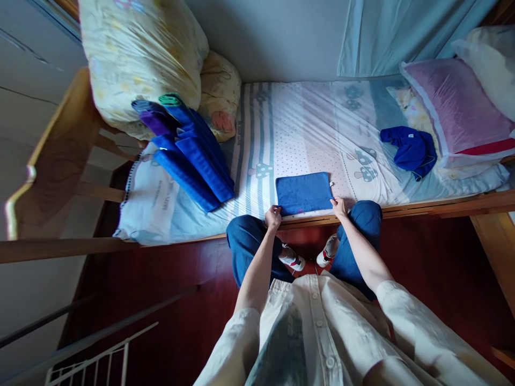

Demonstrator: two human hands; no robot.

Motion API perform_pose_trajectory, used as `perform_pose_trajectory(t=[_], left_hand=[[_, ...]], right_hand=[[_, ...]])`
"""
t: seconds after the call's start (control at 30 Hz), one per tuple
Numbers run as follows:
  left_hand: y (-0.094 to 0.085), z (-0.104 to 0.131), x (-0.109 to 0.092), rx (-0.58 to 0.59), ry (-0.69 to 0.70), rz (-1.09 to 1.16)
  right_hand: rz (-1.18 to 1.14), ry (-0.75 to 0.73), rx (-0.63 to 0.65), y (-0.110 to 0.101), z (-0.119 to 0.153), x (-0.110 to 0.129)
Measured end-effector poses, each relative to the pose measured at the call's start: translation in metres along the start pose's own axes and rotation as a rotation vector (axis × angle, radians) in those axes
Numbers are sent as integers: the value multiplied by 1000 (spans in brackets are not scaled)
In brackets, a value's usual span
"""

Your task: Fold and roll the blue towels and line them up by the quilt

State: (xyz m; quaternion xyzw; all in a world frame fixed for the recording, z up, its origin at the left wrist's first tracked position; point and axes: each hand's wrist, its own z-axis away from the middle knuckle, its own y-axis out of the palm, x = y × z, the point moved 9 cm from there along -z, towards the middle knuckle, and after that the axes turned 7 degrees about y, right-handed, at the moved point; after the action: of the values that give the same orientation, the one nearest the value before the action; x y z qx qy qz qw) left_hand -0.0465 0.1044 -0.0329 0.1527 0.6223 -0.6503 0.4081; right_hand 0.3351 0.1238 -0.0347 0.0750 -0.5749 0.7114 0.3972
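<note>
Mushroom-print bedding point(309, 128) spreads beyond both grips. The left hand point(273, 216) pinches the near left corner of a flat blue cloth point(304, 193); the right hand point(339, 207) pinches its right edge. It lies open between them, not yet rolled. Left of the grips, several blue bundles point(205, 166) look finished; well right, a blue garment point(411, 151) sits crumpled, apparently unfolded.
</note>
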Motion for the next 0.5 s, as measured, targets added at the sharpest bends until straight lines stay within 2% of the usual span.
perform_pose_trajectory(t=[0.1,0.33,0.5], left_hand=[[1,1,1,8,-5,-14],[3,1,2,16,-4,-36],[2,0,0,15,17,-51]], right_hand=[[17,18,1,2,-2,-3],[-44,-40,-23,3,-5,-2],[-9,-9,0,2,-4,-1]])
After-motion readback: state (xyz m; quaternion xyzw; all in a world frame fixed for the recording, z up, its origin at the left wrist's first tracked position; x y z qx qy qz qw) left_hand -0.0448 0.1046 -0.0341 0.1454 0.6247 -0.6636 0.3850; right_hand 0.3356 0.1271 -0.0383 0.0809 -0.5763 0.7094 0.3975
